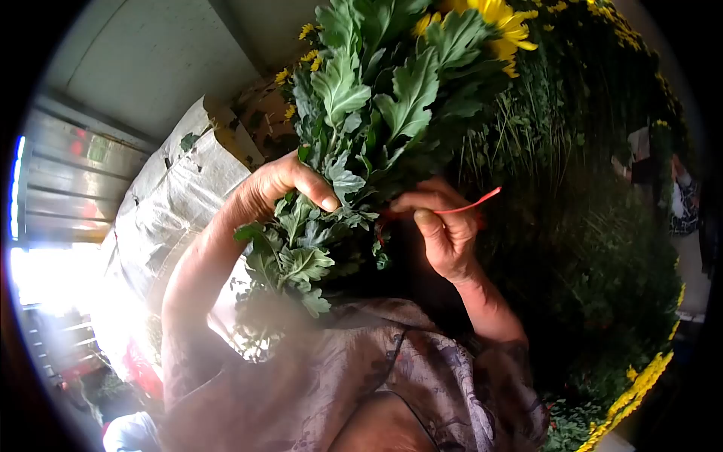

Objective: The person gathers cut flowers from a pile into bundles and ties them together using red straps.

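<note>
A leafy bunch of stems [410,98] with yellow flowers [503,26] at its top stands in front of my chest. My left hand [301,181] is wrapped round the bunch from the left side, its thumb lying over the leaves. On the right side of the bunch, my right hand [444,222] pinches a thin red tie [478,202], whose free end sticks out to the right. Part of the tie runs behind or into the leaves, where it is hard to make out. More leaves [297,256] hang below my left hand.
A large white woven sack [177,188] is at the left, beside a metal wall [83,173]. Many green stems [535,135] fill the right side, with a row of yellow flowers [633,392] at lower right.
</note>
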{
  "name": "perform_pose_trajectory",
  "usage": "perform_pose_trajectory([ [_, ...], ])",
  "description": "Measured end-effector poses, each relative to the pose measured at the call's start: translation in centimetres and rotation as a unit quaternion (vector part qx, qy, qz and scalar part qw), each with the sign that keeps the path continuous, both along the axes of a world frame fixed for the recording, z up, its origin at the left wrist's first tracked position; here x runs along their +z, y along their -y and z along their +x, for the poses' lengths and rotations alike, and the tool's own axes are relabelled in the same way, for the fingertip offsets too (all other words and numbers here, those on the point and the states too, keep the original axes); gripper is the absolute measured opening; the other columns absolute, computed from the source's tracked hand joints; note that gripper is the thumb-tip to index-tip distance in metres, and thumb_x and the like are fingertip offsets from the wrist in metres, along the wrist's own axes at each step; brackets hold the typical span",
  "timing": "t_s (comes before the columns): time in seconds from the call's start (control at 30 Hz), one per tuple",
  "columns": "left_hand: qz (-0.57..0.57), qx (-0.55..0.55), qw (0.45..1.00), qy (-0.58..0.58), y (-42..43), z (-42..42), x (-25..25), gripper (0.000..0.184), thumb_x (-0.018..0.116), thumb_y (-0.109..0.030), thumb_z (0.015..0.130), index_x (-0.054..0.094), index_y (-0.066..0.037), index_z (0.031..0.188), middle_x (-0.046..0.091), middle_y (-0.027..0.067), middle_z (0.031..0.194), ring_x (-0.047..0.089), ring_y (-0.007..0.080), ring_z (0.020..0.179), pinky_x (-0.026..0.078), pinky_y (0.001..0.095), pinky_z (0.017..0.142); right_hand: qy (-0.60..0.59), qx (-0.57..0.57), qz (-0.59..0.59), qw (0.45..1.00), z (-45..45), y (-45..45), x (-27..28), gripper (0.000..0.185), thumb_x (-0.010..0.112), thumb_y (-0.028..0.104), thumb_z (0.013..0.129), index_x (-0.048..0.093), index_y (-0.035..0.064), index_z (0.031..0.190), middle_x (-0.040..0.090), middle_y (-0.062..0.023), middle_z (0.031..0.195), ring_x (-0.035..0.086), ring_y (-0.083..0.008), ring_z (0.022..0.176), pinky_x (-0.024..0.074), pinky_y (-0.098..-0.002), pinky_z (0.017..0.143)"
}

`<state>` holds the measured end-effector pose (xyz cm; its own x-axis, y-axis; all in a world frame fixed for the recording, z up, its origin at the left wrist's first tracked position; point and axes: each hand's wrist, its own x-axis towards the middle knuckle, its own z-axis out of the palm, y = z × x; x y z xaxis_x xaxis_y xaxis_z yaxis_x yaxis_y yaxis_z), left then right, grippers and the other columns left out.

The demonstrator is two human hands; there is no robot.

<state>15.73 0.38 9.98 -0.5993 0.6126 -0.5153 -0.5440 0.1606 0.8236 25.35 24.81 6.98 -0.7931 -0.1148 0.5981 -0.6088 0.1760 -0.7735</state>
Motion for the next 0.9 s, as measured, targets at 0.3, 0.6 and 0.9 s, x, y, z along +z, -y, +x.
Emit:
perform_pose_trajectory([
  [0.3, -0.249, -0.104, 0.852, -0.448, -5.0, -1.2, 0.0, 0.055, 0.084, -0.022, 0.059, 0.061, 0.002, 0.103, 0.067, 0.0202, 0.09, 0.066, 0.0261, 0.088, 0.051, 0.0367, 0.077, -0.227, -0.024, 0.284, 0.931, 0.2, 0.4, 2.2, 0.027, 0.074, 0.0, 0.071, 0.066, 0.0019, 0.097, 0.061, -0.0091, 0.104, 0.066, -0.0231, 0.078, 0.0555, -0.0322, 0.063],
  [0.6, -0.349, -0.193, 0.772, -0.496, -10.0, 3.3, -8.7, 0.024, 0.072, -0.025, 0.074, 0.066, -0.006, 0.087, 0.067, 0.0144, 0.087, 0.065, 0.0325, 0.087, 0.051, 0.0408, 0.079, 0.119, 0.012, 0.053, 0.991, -5.1, -1.9, -5.2, 0.009, 0.064, 0.006, 0.089, 0.066, -0.0022, 0.092, 0.062, -0.0072, 0.093, 0.062, -0.0147, 0.081, 0.0494, -0.0271, 0.07],
  [0.9, -0.232, -0.075, 0.776, -0.581, -10.4, 4.5, -10.4, 0.02, 0.055, -0.018, 0.093, 0.056, 0.002, 0.097, 0.062, 0.0184, 0.086, 0.063, 0.0358, 0.083, 0.051, 0.0445, 0.074, 0.228, -0.074, 0.185, 0.953, -7.4, -1.3, -5.8, 0.023, 0.059, 0.024, 0.092, 0.071, 0.0036, 0.091, 0.064, -0.0127, 0.087, 0.062, -0.0264, 0.078, 0.048, -0.0332, 0.07],
])
